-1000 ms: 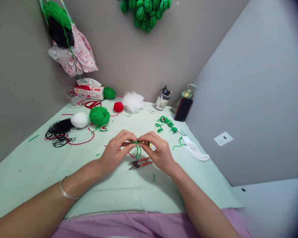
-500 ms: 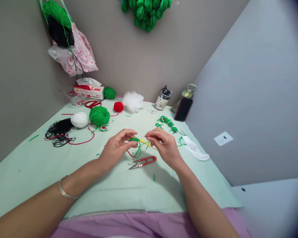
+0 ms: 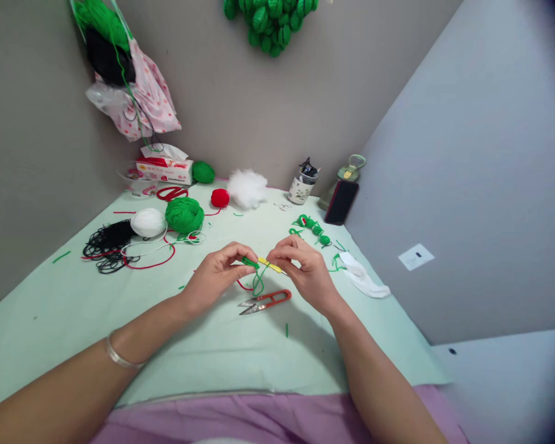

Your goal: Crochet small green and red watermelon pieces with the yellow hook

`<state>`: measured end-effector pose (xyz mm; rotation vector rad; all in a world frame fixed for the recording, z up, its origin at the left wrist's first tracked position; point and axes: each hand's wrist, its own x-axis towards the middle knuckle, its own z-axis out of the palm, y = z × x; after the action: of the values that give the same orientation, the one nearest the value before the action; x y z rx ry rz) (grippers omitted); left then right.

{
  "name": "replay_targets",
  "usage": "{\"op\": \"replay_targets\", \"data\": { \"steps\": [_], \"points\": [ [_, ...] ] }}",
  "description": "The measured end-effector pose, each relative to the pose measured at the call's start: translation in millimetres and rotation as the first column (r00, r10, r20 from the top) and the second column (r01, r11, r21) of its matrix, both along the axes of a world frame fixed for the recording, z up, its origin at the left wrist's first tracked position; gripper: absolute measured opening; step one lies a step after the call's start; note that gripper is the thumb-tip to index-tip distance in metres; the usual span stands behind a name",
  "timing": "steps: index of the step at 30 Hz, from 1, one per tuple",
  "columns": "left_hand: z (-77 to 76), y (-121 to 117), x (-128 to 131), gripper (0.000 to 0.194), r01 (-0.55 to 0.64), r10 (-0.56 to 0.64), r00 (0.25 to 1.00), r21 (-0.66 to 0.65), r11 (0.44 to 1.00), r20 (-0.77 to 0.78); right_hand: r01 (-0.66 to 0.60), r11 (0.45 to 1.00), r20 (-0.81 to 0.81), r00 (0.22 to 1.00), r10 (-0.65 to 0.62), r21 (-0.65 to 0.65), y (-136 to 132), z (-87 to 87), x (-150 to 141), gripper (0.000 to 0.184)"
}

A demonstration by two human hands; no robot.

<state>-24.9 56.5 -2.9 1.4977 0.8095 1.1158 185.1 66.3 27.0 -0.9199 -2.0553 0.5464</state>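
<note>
My left hand (image 3: 216, 275) pinches a small green crocheted piece (image 3: 250, 263) between thumb and fingers. A loop of green yarn (image 3: 258, 286) hangs from the piece and runs up toward my right hand (image 3: 305, 266). The fingertips of that hand are pressed together on the yarn strand; any needle in them is too small to make out. Behind the fingers shows a yellow-handled crochet hook (image 3: 271, 266), which appears to lie on the table. Just below the hands rest orange-handled thread snips (image 3: 272, 299), blades pointing left. A short red strand (image 3: 244, 285) lies beside them.
Left on the table (image 3: 203, 357) are black yarn (image 3: 108, 243), a white ball (image 3: 148, 222) and a green ball (image 3: 185, 214). Farther back sit red scissors (image 3: 172, 193), a red ball (image 3: 220, 198) and white stuffing (image 3: 247, 189). Green crocheted pieces (image 3: 315, 229) and a phone (image 3: 342, 202) are on the right.
My right hand has shifted slightly left, closer to the left hand. The crocheted piece has tilted, and more of the yellow hook shows between the hands.
</note>
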Motion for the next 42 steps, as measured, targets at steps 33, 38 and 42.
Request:
{"op": "replay_targets", "data": {
  "steps": [33,38,42],
  "points": [
    [2.5,-0.3,0.9,0.009,0.099,-0.098,0.995,-0.056,0.994,0.01,-0.074,0.996,0.001,0.997,0.074,-0.053,0.6,-3.0,-0.5,0.013],
    [4.7,-0.7,0.4,0.012,0.135,-0.134,0.991,-0.109,0.985,0.011,-0.089,0.993,-0.001,0.996,0.089,-0.081,1.7,-0.7,1.1,0.014],
    [5.7,-0.9,0.4,0.013,0.151,-0.152,0.988,-0.121,0.981,0.006,-0.098,0.992,0.004,0.995,0.099,-0.08,2.7,-0.8,3.1,0.014]
  ]
}}
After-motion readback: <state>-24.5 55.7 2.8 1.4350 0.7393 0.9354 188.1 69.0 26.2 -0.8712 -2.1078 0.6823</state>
